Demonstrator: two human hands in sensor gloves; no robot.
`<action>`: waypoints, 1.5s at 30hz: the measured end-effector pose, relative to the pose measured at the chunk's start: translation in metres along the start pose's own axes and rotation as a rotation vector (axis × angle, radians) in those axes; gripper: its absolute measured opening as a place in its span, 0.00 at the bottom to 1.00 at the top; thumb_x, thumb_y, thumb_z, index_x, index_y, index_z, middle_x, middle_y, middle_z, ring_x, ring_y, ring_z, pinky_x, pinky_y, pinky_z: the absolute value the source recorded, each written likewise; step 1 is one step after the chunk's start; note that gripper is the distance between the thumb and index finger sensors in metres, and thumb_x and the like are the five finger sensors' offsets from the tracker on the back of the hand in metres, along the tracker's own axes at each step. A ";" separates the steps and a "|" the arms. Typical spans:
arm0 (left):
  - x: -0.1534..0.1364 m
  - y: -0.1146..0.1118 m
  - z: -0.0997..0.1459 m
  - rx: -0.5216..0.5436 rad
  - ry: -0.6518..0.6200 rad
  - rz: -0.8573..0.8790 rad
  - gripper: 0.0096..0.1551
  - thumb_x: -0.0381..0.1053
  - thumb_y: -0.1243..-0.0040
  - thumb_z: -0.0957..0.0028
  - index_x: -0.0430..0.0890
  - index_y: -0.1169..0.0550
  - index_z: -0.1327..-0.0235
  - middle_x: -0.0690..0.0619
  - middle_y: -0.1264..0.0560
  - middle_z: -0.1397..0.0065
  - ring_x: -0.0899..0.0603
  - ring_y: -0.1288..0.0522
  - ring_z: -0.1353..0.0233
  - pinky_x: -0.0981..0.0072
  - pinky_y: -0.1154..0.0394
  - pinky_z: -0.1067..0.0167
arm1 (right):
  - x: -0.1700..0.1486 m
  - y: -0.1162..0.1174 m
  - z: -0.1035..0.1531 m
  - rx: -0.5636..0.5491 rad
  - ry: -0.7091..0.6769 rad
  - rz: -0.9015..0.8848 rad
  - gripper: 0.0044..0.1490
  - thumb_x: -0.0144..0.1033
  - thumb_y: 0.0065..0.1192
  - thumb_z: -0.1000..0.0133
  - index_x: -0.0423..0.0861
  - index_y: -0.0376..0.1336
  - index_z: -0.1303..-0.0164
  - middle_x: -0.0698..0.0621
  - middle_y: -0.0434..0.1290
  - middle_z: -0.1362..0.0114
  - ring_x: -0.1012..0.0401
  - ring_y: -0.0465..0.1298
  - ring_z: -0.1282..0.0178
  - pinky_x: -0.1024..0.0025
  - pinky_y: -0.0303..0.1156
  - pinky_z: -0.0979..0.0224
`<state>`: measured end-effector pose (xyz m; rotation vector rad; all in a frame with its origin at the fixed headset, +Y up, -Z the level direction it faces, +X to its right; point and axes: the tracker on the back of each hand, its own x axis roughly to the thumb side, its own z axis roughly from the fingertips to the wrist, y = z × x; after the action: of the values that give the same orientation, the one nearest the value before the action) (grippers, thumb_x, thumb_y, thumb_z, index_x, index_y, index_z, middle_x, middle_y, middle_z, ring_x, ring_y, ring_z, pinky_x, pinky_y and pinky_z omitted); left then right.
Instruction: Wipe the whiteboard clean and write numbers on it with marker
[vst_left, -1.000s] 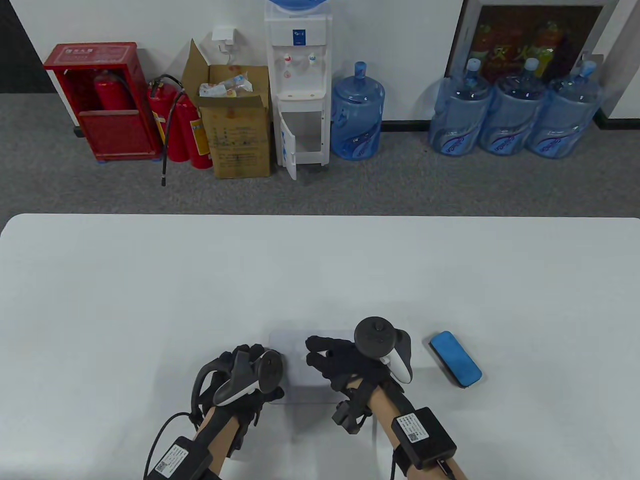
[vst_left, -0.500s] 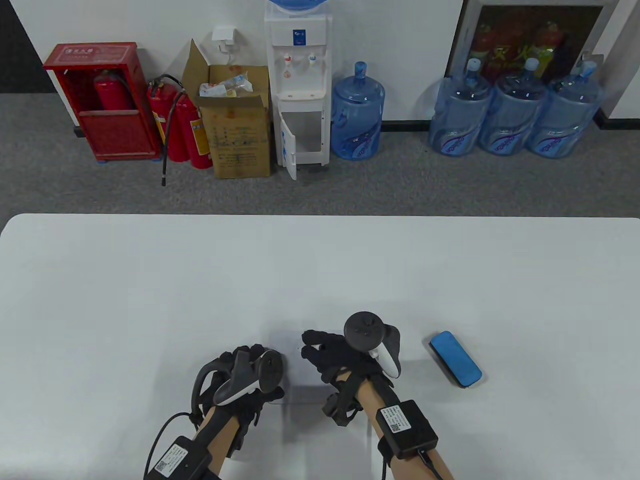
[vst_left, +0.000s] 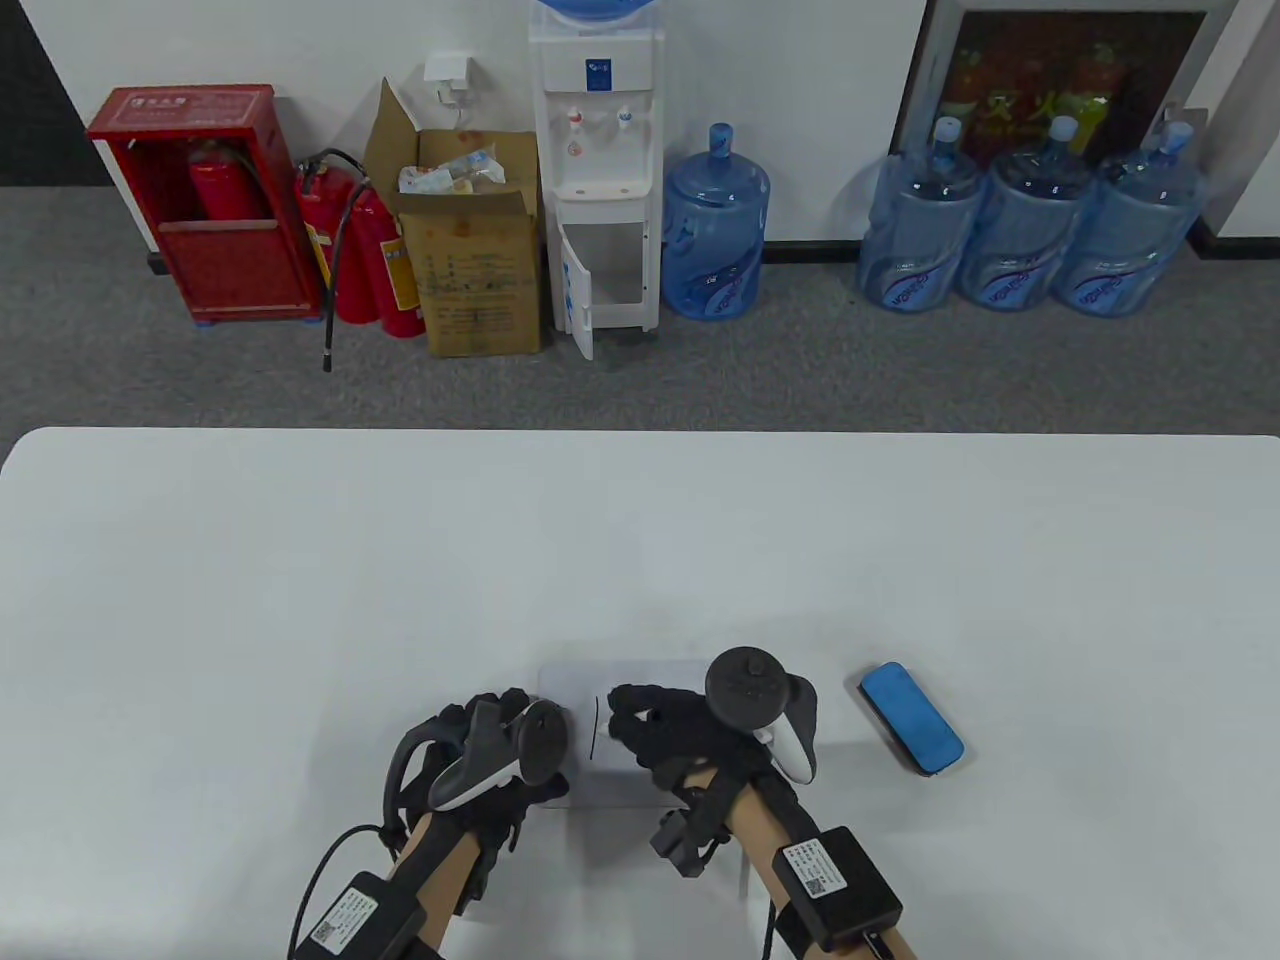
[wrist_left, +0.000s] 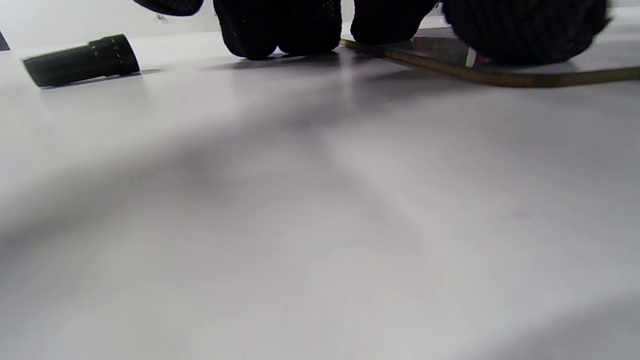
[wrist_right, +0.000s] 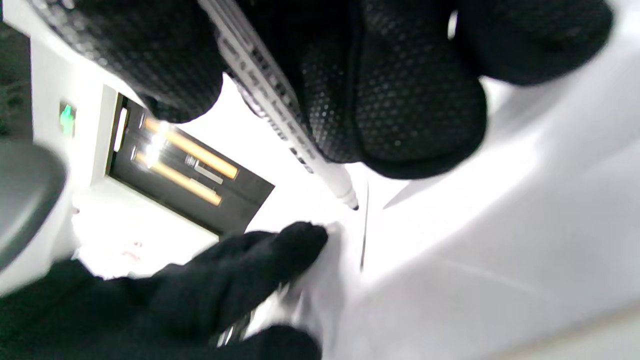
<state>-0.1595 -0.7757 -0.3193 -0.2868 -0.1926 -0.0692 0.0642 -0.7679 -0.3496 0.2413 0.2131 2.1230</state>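
Observation:
A small whiteboard (vst_left: 612, 782) lies near the table's front edge, with one vertical black stroke (vst_left: 597, 728) on its left part. My right hand (vst_left: 640, 715) hovers over the board and grips a white marker (wrist_right: 280, 100), uncapped, its tip just above the stroke (wrist_right: 365, 230). My left hand (vst_left: 505, 715) rests on the board's left edge, fingertips (wrist_left: 280, 35) pressed down beside the rim (wrist_left: 500, 80). The black marker cap (wrist_left: 80, 60) lies on the table beyond my left fingers. A blue eraser (vst_left: 910, 717) lies to the right of the board.
The white table (vst_left: 300, 600) stretches wide to the left, right and far side. Beyond its far edge on the floor stand a water dispenser (vst_left: 598, 170), water jugs (vst_left: 1020, 230), a cardboard box (vst_left: 475, 250) and fire extinguishers (vst_left: 365, 250).
My right hand drew back toward me with the marker, and a vertical black stroke has appeared on the board. The left hand and the eraser have not moved.

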 end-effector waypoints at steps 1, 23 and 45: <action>0.000 0.000 0.000 0.000 0.000 0.000 0.44 0.68 0.45 0.57 0.62 0.36 0.23 0.50 0.39 0.12 0.34 0.37 0.17 0.31 0.45 0.23 | -0.001 -0.003 -0.001 -0.013 0.019 0.000 0.36 0.49 0.68 0.49 0.40 0.70 0.36 0.39 0.76 0.40 0.49 0.82 0.54 0.47 0.73 0.52; 0.000 0.000 0.000 -0.002 0.000 0.004 0.43 0.68 0.45 0.57 0.62 0.36 0.23 0.49 0.40 0.12 0.34 0.37 0.17 0.31 0.45 0.23 | -0.012 -0.016 0.011 0.018 0.016 0.060 0.34 0.49 0.69 0.49 0.40 0.73 0.39 0.39 0.78 0.43 0.50 0.83 0.57 0.49 0.74 0.56; 0.000 0.000 0.000 -0.003 0.003 0.004 0.43 0.68 0.45 0.57 0.62 0.36 0.23 0.50 0.40 0.12 0.34 0.37 0.17 0.31 0.45 0.23 | -0.034 -0.053 0.022 -0.131 0.118 -0.053 0.35 0.47 0.69 0.49 0.40 0.70 0.35 0.37 0.75 0.39 0.48 0.81 0.53 0.46 0.72 0.52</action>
<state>-0.1590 -0.7755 -0.3192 -0.2897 -0.1895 -0.0662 0.1304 -0.7671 -0.3447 0.0325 0.1474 2.0904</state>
